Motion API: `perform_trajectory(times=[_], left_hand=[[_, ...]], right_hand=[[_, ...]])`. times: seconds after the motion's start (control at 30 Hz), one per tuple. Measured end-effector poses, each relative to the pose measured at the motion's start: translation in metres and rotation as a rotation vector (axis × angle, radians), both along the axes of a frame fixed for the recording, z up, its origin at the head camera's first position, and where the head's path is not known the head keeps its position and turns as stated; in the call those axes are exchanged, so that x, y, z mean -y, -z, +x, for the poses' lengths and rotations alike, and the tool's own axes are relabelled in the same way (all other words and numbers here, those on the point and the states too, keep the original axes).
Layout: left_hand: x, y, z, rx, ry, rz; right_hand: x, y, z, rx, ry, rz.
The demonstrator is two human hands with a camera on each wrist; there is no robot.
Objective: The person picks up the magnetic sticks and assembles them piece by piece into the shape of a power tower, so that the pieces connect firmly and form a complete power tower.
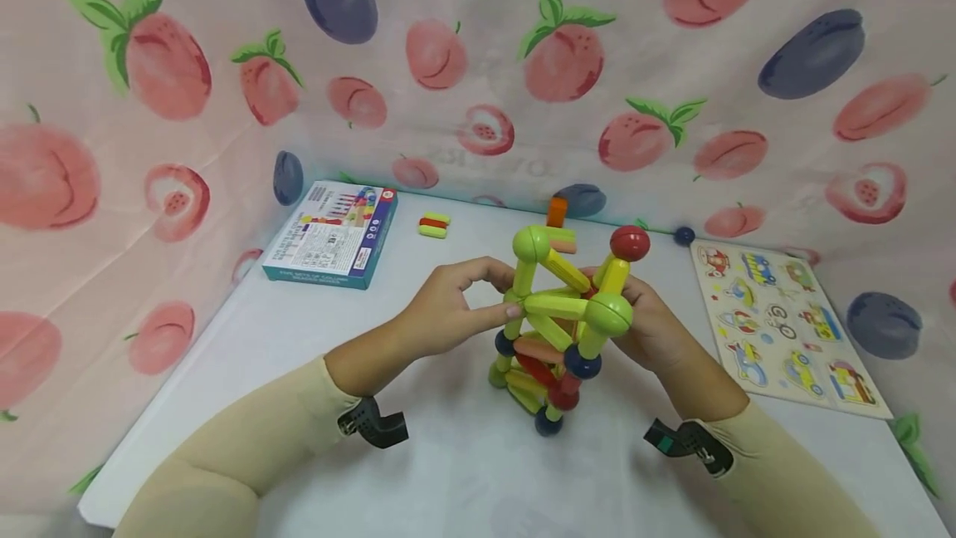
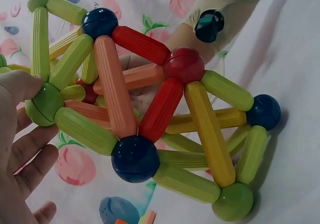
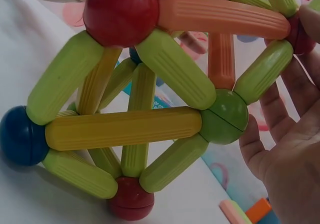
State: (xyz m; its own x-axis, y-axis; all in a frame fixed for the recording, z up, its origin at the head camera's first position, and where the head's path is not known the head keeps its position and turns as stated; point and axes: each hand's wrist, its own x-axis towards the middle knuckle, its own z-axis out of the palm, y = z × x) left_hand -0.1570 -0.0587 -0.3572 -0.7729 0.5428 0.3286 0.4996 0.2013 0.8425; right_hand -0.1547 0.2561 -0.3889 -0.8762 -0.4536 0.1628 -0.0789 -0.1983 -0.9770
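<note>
A tall tower of building sticks and balls (image 1: 553, 305) stands on the white table in front of me, made of green, yellow, orange and red ribbed sticks joined by coloured balls. My left hand (image 1: 456, 305) pinches a green ball (image 2: 44, 104) on its left side between thumb and fingers. On the far right side, my right hand (image 1: 653, 326) holds a red ball (image 3: 301, 32) at a joint; the sticks hide part of its fingers in the head view. A red ball (image 1: 630, 243) and a green ball (image 1: 531, 245) sit at the upper corners.
A boxed set (image 1: 329, 235) lies at the back left, beside a few short sticks (image 1: 434, 225). Behind the tower are an orange block (image 1: 557, 212) and some loose sticks. A blue ball (image 1: 684, 236) and a picture puzzle board (image 1: 787, 326) lie on the right. Fruit-print cloth hangs behind.
</note>
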Motion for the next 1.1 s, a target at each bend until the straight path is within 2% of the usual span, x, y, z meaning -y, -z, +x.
perform_trajectory(times=[0.23, 0.43, 0.6, 0.7, 0.8, 0.87, 0.93, 1.0, 1.07, 1.1], left_hand=[[0.001, 0.002, -0.003, 0.003, 0.009, 0.014], [-0.001, 0.002, -0.010, 0.001, -0.001, 0.018], [-0.005, 0.000, -0.020, 0.029, -0.013, 0.018], [-0.005, 0.001, -0.022, 0.049, -0.012, 0.019], [-0.005, 0.003, -0.023, 0.048, 0.007, 0.019], [-0.003, 0.004, -0.026, 0.031, 0.042, 0.010], [0.001, 0.008, -0.036, -0.009, 0.093, -0.020], [0.009, 0.018, -0.057, -0.079, 0.095, -0.103], [0.021, 0.033, -0.085, -0.166, 0.006, -0.243], [0.028, 0.043, -0.100, -0.211, -0.073, -0.342]], right_hand=[[-0.001, 0.008, -0.001, -0.047, -0.085, -0.096], [0.000, 0.005, 0.001, -0.028, -0.067, -0.122], [0.001, 0.006, 0.001, -0.051, -0.072, -0.162], [0.002, 0.007, 0.002, -0.059, -0.079, -0.169], [0.003, 0.007, 0.003, -0.051, -0.075, -0.173], [0.003, 0.007, 0.004, -0.047, -0.071, -0.181], [0.003, 0.007, 0.005, -0.039, -0.061, -0.185], [0.003, 0.007, 0.006, -0.035, -0.050, -0.181], [0.003, 0.007, 0.006, -0.025, -0.046, -0.180], [0.003, 0.008, 0.006, -0.022, -0.044, -0.175]])
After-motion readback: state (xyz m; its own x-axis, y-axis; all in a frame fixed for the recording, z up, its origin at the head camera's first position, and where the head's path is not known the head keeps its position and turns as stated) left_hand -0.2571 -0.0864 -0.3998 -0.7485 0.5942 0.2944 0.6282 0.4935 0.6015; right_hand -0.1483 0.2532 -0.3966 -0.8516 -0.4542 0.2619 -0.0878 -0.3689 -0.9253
